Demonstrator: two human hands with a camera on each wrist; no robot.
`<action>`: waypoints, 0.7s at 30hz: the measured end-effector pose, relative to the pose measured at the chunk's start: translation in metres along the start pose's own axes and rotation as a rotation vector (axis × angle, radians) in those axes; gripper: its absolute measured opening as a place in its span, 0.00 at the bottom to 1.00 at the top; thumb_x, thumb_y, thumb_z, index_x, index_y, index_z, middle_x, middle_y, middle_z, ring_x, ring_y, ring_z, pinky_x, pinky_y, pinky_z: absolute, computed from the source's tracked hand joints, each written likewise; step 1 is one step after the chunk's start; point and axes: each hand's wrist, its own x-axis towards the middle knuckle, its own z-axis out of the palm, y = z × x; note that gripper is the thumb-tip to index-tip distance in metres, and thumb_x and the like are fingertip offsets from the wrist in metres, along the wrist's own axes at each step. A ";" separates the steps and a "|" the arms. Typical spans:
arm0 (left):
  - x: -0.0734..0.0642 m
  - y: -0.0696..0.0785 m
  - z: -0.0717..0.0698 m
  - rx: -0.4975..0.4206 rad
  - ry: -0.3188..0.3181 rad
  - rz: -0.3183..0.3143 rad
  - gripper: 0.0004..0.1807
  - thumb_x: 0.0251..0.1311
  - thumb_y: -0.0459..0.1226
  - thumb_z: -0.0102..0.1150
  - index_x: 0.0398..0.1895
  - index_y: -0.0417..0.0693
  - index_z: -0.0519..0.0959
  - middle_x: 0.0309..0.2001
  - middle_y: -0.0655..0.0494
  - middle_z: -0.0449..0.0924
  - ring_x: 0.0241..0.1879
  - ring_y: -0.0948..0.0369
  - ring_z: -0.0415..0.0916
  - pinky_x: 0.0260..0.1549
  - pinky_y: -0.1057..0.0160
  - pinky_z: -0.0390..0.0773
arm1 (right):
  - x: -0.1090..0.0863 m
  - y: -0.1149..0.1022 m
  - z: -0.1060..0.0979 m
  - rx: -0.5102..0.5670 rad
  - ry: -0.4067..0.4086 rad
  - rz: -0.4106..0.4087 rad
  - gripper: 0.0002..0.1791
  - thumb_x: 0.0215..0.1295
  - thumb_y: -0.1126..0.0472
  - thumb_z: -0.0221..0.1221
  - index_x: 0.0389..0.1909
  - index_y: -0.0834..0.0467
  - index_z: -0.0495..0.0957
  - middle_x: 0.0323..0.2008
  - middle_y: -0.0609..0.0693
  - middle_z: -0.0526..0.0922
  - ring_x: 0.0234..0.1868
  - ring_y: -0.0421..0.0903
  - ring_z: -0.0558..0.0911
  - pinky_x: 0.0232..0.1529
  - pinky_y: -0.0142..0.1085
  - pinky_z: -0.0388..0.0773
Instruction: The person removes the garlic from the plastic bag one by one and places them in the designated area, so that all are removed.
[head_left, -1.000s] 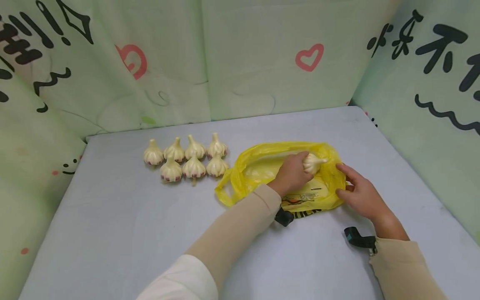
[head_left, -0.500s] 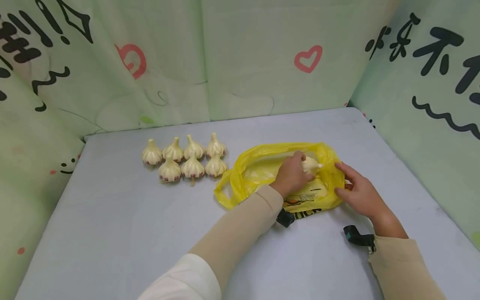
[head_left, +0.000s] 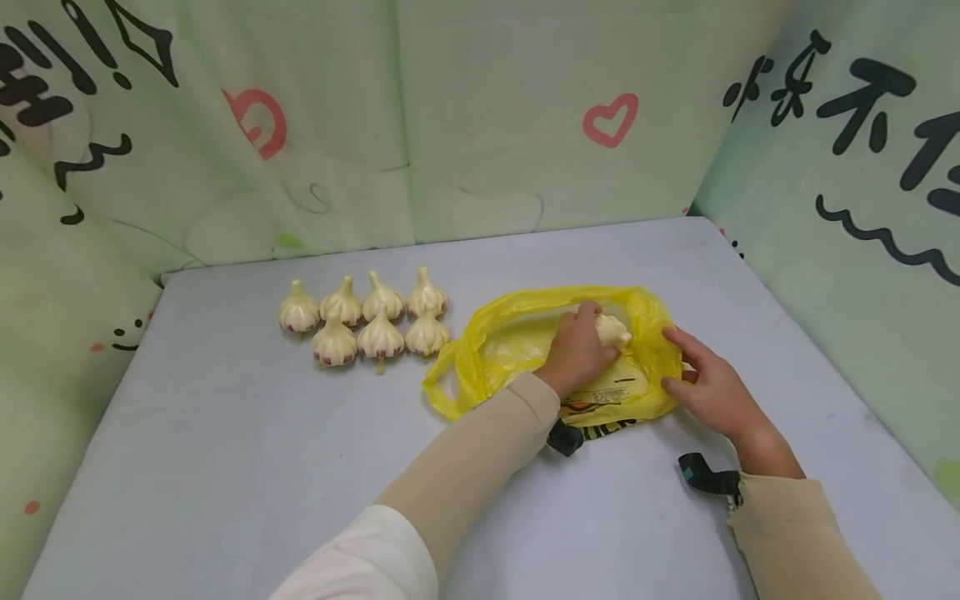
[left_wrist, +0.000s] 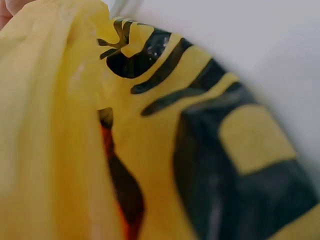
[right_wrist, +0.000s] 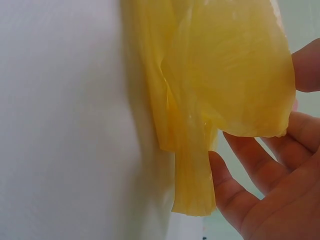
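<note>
My left hand (head_left: pixel 576 350) reaches over the mouth of a yellow plastic bag (head_left: pixel 540 297) and holds a garlic bulb (head_left: pixel 613 331) inside it. Part of the bulb is hidden by the fingers. At the bag's right end, my right hand (head_left: pixel 712 385) holds the rim between thumb and fingers. The right wrist view shows that right hand (right_wrist: pixel 280 185) against the bag's thin yellow film (right_wrist: pixel 230 65), with a loose strap hanging down. Black print on the bag (left_wrist: pixel 210 150) fills much of the left wrist view; the left hand's grip is out of sight there.
Several more garlic bulbs (head_left: pixel 381 335) stand in two rows left of the bag, on a pale table (head_left: pixel 262 467). Printed green curtains (head_left: pixel 495 125) enclose the table's back and sides. A bag handle (head_left: pixel 441 392) lies toward the bulbs.
The garlic bulb in my left hand has shifted slightly left and turned, so less of its stem shows. The right hand keeps its place at the rim. The head view has shifted a little.
</note>
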 end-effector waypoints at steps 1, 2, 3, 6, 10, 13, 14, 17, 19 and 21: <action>0.000 0.000 0.000 -0.001 -0.004 -0.001 0.32 0.61 0.40 0.69 0.67 0.54 0.67 0.58 0.49 0.69 0.39 0.60 0.71 0.40 0.67 0.75 | 0.000 0.000 0.000 -0.001 -0.003 0.001 0.39 0.65 0.67 0.57 0.75 0.69 0.54 0.75 0.67 0.54 0.67 0.68 0.64 0.50 0.16 0.64; 0.000 0.000 0.000 0.001 -0.012 0.000 0.32 0.61 0.40 0.69 0.67 0.55 0.67 0.58 0.50 0.68 0.38 0.60 0.71 0.39 0.68 0.74 | 0.001 0.000 0.001 -0.003 -0.004 0.001 0.39 0.65 0.67 0.57 0.76 0.69 0.54 0.75 0.67 0.54 0.67 0.68 0.64 0.51 0.17 0.65; 0.000 0.000 0.000 0.001 -0.023 0.003 0.32 0.61 0.40 0.69 0.67 0.55 0.67 0.58 0.50 0.68 0.38 0.61 0.71 0.38 0.68 0.74 | 0.001 0.000 0.001 -0.003 -0.006 0.001 0.39 0.65 0.67 0.57 0.76 0.69 0.54 0.75 0.67 0.54 0.67 0.68 0.64 0.51 0.18 0.65; -0.002 0.003 -0.001 -0.002 -0.058 0.016 0.31 0.61 0.40 0.69 0.67 0.56 0.67 0.57 0.50 0.66 0.37 0.61 0.70 0.37 0.69 0.73 | 0.003 0.000 0.002 0.009 -0.005 -0.003 0.39 0.65 0.68 0.56 0.75 0.69 0.54 0.75 0.67 0.54 0.67 0.68 0.64 0.50 0.16 0.65; -0.006 0.008 -0.003 -0.011 -0.075 0.018 0.32 0.62 0.40 0.68 0.68 0.58 0.67 0.58 0.51 0.66 0.37 0.61 0.71 0.37 0.69 0.73 | 0.004 -0.001 0.002 0.031 -0.001 -0.011 0.38 0.65 0.69 0.56 0.75 0.70 0.54 0.75 0.69 0.54 0.67 0.69 0.64 0.48 0.13 0.63; -0.007 0.009 -0.005 -0.009 -0.072 0.014 0.33 0.63 0.41 0.67 0.70 0.59 0.66 0.58 0.52 0.66 0.37 0.61 0.71 0.38 0.69 0.74 | 0.004 -0.001 0.002 0.027 -0.002 -0.004 0.38 0.66 0.69 0.56 0.75 0.70 0.53 0.75 0.68 0.54 0.67 0.69 0.63 0.56 0.23 0.69; -0.007 0.008 -0.005 -0.009 -0.073 0.016 0.33 0.63 0.41 0.67 0.70 0.60 0.66 0.58 0.52 0.66 0.37 0.61 0.71 0.38 0.69 0.74 | 0.004 -0.001 0.002 0.028 -0.003 -0.002 0.38 0.66 0.68 0.56 0.75 0.70 0.53 0.75 0.68 0.54 0.67 0.69 0.63 0.56 0.23 0.70; -0.008 0.007 -0.008 -0.014 -0.091 0.029 0.34 0.63 0.42 0.67 0.72 0.61 0.65 0.59 0.52 0.66 0.38 0.61 0.71 0.37 0.68 0.74 | 0.003 0.000 0.003 0.027 -0.006 0.002 0.39 0.66 0.69 0.56 0.76 0.69 0.53 0.75 0.68 0.54 0.67 0.69 0.64 0.55 0.23 0.70; -0.009 0.006 -0.011 -0.013 -0.103 0.054 0.34 0.64 0.42 0.66 0.73 0.61 0.65 0.60 0.52 0.68 0.40 0.61 0.71 0.37 0.68 0.74 | 0.003 0.000 0.003 0.040 -0.005 -0.002 0.39 0.66 0.69 0.56 0.75 0.70 0.53 0.75 0.69 0.54 0.67 0.69 0.64 0.47 0.13 0.63; -0.009 0.005 -0.015 -0.017 -0.115 0.081 0.33 0.65 0.41 0.64 0.73 0.61 0.65 0.60 0.52 0.69 0.42 0.61 0.71 0.37 0.68 0.74 | 0.003 0.000 0.003 0.044 -0.005 -0.003 0.39 0.66 0.69 0.56 0.75 0.70 0.53 0.75 0.69 0.54 0.67 0.69 0.64 0.46 0.12 0.62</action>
